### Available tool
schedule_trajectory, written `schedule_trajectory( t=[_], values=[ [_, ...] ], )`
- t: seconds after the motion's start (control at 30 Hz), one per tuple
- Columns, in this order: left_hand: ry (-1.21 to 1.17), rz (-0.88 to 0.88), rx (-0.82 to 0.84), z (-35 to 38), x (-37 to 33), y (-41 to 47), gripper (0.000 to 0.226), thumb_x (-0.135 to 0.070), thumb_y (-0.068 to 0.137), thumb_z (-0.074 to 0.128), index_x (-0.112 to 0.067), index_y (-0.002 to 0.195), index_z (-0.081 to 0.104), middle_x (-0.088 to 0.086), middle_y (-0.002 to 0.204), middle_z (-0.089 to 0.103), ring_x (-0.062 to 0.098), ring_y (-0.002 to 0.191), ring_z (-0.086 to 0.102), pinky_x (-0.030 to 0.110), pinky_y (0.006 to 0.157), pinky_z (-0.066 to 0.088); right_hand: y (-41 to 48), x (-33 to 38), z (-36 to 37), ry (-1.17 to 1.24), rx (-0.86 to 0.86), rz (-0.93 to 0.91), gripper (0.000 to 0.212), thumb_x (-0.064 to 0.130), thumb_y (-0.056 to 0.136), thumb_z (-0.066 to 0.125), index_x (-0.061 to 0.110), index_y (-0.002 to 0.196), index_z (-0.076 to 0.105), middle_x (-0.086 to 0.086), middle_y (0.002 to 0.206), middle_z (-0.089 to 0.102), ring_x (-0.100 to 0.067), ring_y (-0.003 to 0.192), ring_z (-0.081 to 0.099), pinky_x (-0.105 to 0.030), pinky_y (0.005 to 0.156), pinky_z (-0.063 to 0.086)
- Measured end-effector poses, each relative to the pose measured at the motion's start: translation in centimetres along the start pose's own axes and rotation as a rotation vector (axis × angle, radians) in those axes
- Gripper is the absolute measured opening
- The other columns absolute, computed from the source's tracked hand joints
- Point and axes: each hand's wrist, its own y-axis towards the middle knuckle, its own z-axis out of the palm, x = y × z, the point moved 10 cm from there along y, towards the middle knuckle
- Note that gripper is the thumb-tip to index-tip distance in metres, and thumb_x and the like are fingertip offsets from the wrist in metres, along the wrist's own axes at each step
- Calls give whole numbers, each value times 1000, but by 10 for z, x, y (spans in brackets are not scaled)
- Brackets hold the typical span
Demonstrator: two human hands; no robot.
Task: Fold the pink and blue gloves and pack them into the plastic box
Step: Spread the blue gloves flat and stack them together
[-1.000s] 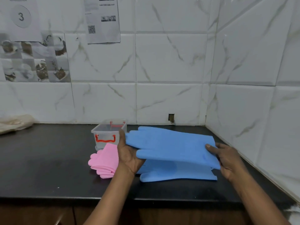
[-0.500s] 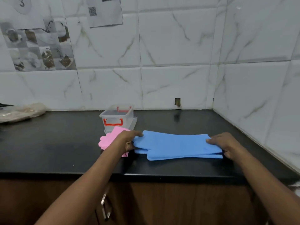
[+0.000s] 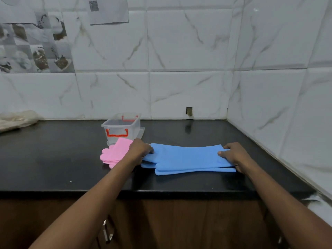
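- Blue gloves (image 3: 188, 159) stacked flat on table (image 3: 53, 159), pink gloves (image 3: 115, 153) beside, touching plastic box (image 3: 122, 128).
- Left hand (image 3: 142, 150) pinching finger end, right hand (image 3: 233, 153) pressing cuff end w/ thumb on top.
- Align edges first, then fold end to end, press crease flat.

1. Blue gloves (image 3: 188, 159): two stacked flat on the black counter, lengthwise left-right, fingers at left, cuffs at right.
2. Pink gloves (image 3: 115, 154): folded, just left of the blue, fingertips pointing left, touching box front.
3. Plastic box (image 3: 122, 129): clear w/ red handles, open, upright, behind pink gloves.
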Motion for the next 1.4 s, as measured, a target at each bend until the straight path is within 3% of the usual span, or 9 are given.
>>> schedule_trajectory(
  t=[0.13,0.3,0.37,0.5,0.63,1.0,1.23,1.33,1.4],
  values=[
    [18,37,-59,-1,-3,5,21,-19,86,62,-2,96,55,14,92,58,24,78,54,31,67,42,-6,-2,-4,12,-49,-10,30,14,86,66,-15,91,60,-23,79,60,-22,69,47,-31,61,36],
    [107,75,-94,0,-6,6,27,-23,94,53,-1,109,56,13,96,55,26,86,51,31,66,37,-14,0,-28,9,-235,-82,43,24,82,66,14,53,37,-4,52,37,-18,48,34,-25,48,27],
    [126,88,-90,2,-7,6,28,-23,93,54,0,111,56,13,98,55,26,87,51,29,62,36,-15,-6,-35,28,-232,-55,46,23,81,70,14,50,38,-5,47,39,-19,37,45,-22,41,33],
    [167,146,-109,2,-14,6,27,-20,89,59,2,105,59,17,99,61,28,86,54,30,63,38,-17,-11,-24,13,-84,0,29,15,76,76,5,60,54,-17,61,59,-26,50,67,-41,54,55],
    [118,161,-163,-5,-16,5,22,-13,87,55,2,103,60,21,102,63,32,91,57,33,70,42,-21,-10,-25,47,-130,-42,26,11,78,67,-13,74,61,-25,82,69,-21,57,59,-38,52,50],
    [322,196,-161,7,-19,1,32,-20,94,52,-1,119,56,21,117,62,36,105,58,38,83,45,-33,4,-26,-266,-219,-92,14,13,75,61,8,82,73,-7,82,73,-26,75,65,-28,64,44],
    [744,466,-412,3,-63,-41,23,-7,92,50,-10,113,57,14,125,47,35,111,46,42,77,43,-53,23,-34,-442,-410,-211,7,21,84,61,14,82,61,-5,82,64,-21,67,49,-27,58,36],
    [695,834,-191,38,-86,-58,29,-17,97,51,-14,123,63,11,140,47,31,131,40,39,102,38,-64,23,-38,-540,-441,-189,22,23,89,57,12,73,47,-6,77,55,-22,65,44,-29,57,33],
    [788,1005,90,78,-77,-74,45,-38,101,42,-26,145,44,2,161,21,21,149,14,40,121,11,-67,14,-41,-571,-406,-97,34,29,93,54,12,66,42,-4,70,48,-20,58,41,-29,53,31]
  ],
)
